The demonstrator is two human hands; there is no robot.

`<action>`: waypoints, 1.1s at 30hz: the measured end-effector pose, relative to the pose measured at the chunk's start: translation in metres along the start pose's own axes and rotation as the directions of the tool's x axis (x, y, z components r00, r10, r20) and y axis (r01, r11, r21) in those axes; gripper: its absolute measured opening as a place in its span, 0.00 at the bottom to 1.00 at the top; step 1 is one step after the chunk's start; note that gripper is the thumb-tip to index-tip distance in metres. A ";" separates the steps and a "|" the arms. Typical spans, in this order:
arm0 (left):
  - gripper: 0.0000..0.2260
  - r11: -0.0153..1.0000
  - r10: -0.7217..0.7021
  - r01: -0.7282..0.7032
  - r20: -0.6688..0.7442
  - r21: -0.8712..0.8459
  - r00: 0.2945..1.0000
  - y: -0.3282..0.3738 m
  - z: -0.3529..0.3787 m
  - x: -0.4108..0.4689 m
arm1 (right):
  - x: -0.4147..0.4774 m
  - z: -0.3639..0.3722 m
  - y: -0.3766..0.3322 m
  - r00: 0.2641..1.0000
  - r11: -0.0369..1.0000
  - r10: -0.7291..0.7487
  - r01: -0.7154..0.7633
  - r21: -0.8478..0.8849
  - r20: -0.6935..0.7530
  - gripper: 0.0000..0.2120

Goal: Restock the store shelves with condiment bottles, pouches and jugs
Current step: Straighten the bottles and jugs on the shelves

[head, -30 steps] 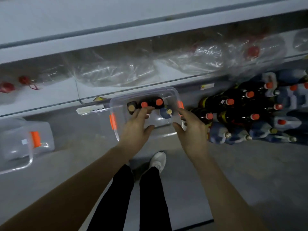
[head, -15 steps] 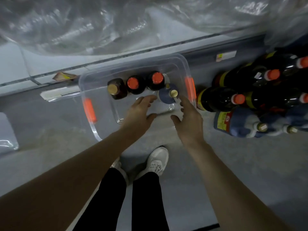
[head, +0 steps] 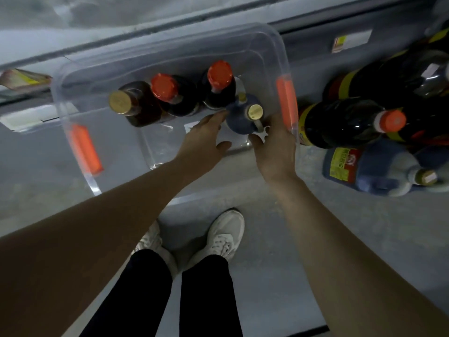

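A clear plastic bin (head: 170,40) with orange latches stands on the floor below the shelf. Along its far side stand a brown bottle with a gold cap (head: 136,105), two dark bottles with red caps (head: 179,96) and a blue jug with a gold cap (head: 239,117). My left hand (head: 201,139) reaches into the bin with straight fingers, and its fingertips touch the jug's left side. My right hand (head: 274,147) is inside the bin too, just right of the jug by its handle. Its fingers are extended, and I cannot tell whether they touch the jug.
Dark bottles with orange caps (head: 345,122) and a blue jug with a yellow label (head: 369,169) lie piled on the floor at the right. The low shelf edge with a price tag (head: 349,42) runs behind the bin. My white shoes (head: 226,232) stand below.
The view has dropped much closer to the bin. Both hands have moved forward into it and closed in on the blue jug from either side.
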State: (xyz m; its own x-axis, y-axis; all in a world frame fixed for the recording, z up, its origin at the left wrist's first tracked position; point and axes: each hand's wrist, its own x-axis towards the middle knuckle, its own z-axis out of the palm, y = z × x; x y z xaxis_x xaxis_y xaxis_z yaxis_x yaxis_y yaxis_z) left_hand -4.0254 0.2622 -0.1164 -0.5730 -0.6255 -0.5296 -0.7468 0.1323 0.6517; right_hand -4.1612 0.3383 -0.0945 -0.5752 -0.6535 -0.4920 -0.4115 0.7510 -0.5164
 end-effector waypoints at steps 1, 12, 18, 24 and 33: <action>0.30 1.000 0.006 -0.006 0.010 -0.001 1.000 -0.002 0.002 0.003 | 0.002 0.002 0.002 1.000 1.000 -0.017 0.017 0.002 -0.012 0.13; 0.32 0.994 0.059 -0.045 0.141 -0.101 0.988 0.002 -0.007 0.015 | 0.009 -0.001 0.001 0.992 0.972 -0.126 0.120 0.201 0.018 0.10; 0.33 0.976 0.019 0.015 0.153 -0.219 0.988 0.015 -0.025 -0.019 | -0.022 -0.038 -0.014 0.999 0.931 -0.040 0.033 0.364 0.009 0.13; 0.33 0.946 0.080 -0.030 0.142 -0.322 0.987 0.050 -0.057 -0.057 | -0.057 -0.099 -0.046 1.000 0.852 -0.029 0.019 0.524 0.010 0.14; 0.41 0.943 0.115 -0.056 0.163 -0.328 0.980 0.127 -0.150 -0.119 | -0.116 -0.191 -0.134 0.998 0.696 -0.066 0.051 0.716 -0.006 0.17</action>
State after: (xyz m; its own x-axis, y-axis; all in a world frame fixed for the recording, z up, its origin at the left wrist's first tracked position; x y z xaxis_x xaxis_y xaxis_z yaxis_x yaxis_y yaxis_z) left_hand -4.0013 0.2381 0.1102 -0.7023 -0.4721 -0.5329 -0.5617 -0.0924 0.8222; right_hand -4.1749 0.3315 0.1653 -0.5510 -0.7013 -0.4523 0.1909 0.4217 -0.8864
